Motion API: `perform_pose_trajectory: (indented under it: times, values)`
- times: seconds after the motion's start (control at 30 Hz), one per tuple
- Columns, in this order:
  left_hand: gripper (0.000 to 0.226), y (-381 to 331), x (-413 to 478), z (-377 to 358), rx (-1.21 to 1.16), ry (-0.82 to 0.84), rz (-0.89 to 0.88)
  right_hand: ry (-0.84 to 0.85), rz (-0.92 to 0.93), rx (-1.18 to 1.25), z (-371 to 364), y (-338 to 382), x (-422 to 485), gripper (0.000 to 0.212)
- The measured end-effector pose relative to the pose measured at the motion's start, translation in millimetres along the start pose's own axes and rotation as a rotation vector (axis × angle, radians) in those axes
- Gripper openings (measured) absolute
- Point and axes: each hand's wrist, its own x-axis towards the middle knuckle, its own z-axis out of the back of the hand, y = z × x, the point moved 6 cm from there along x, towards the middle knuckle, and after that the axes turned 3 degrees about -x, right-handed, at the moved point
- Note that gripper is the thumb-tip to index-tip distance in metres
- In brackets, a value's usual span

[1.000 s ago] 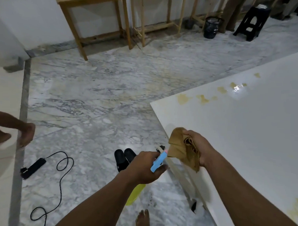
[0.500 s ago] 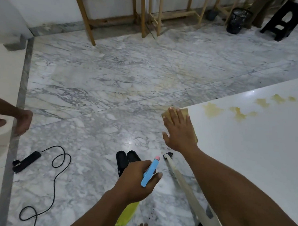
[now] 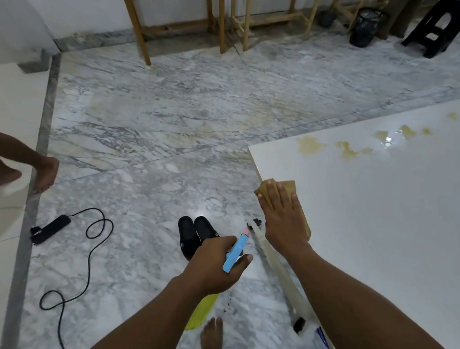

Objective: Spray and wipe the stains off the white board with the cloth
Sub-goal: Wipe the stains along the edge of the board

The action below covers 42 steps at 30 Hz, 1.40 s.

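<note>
Tan cloth (image 3: 288,186) lies flat near the white board's (image 3: 379,233) corner; yellow stains (image 3: 310,145) spot its far edge.

Right hand (image 3: 282,216) on cloth (image 3: 289,186) — board (image 3: 379,233) (stained)

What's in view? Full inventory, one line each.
white board: 1, white, right side.
stains: several, yellow-brown, board's far corner.
cloth: 1, tan, board's left edge, under right hand.
spray bottle: 1, yellow, blue head, in left hand.
sandals: 1 pair, black, floor centre.
power strip: 1, black, floor left.
wooden frames: several, light wood, far wall.
waste basket: 1, black, far right.
step stool: 1, black, top right.
other person's feet: 2, bare, left edge.
own foot: 1, bare, bottom centre.
left hand: 1, grips spray bottle.
right hand: 1, flat on cloth.
</note>
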Motion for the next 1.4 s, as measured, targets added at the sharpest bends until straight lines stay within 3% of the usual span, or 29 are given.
perform_pose_trajectory:
  times: [0.1,0.3,0.7,0.77,0.83,0.9,0.93,1.0,1.07,1.13,1.27,1.4]
  values:
    - [0.057,-15.9,-29.8,-23.5,0.012,-0.014,-0.008,-0.03,0.002,0.016,-5.9,-5.1,-58.9,0.065]
    - [0.039,-52.4,-103.7,-86.1,0.023,-0.016,-0.01,-0.039,-0.003,0.043,-18.9,-15.4,-198.0,0.076]
    - [0.034,-98.3,-232.1,-180.3,0.033,0.065,0.037,0.003,-0.032,0.091,-29.5,-27.3,-449.3,0.079]
    - [0.038,-107.6,-240.1,-177.1,0.039,0.067,0.03,0.001,-0.042,0.198,-28.0,-29.1,-475.2,0.082]
    - [0.042,-117.4,-242.6,-169.8,0.053,0.077,0.022,-0.06,-0.088,0.515,-16.4,-34.2,-490.9,0.08]
    - [0.039,-128.1,-241.5,-159.3,0.058,0.088,0.014,-0.094,-0.317,0.985,13.6,-48.9,-496.1,0.066]
    - [0.038,-134.8,-239.5,-152.0,0.058,0.092,0.01,-0.115,-0.516,1.21,28.4,-60.1,-493.9,0.057]
    - [0.036,-145.3,-232.0,-139.4,0.074,0.114,0.001,-0.004,-0.91,1.647,45.6,-74.1,-481.3,0.044]
    - [0.036,-155.0,-219.7,-124.5,0.093,0.14,-0.008,0.129,-1.008,2.19,66.7,-73.3,-453.9,0.049]
    - [0.04,-162.8,-201.9,-107.7,0.106,0.144,-0.025,0.183,-0.984,2.507,94.2,-72.0,-419.3,0.055]
    - [0.039,-161.6,-146.4,-66.1,0.092,0.096,-0.042,0.273,-0.858,2.471,124.7,-66.0,-326.0,0.058]
    - [0.035,-147.1,-72.4,-22.3,0.135,0.041,-0.077,0.384,-0.841,2.088,127.5,-72.2,-214.2,0.034]
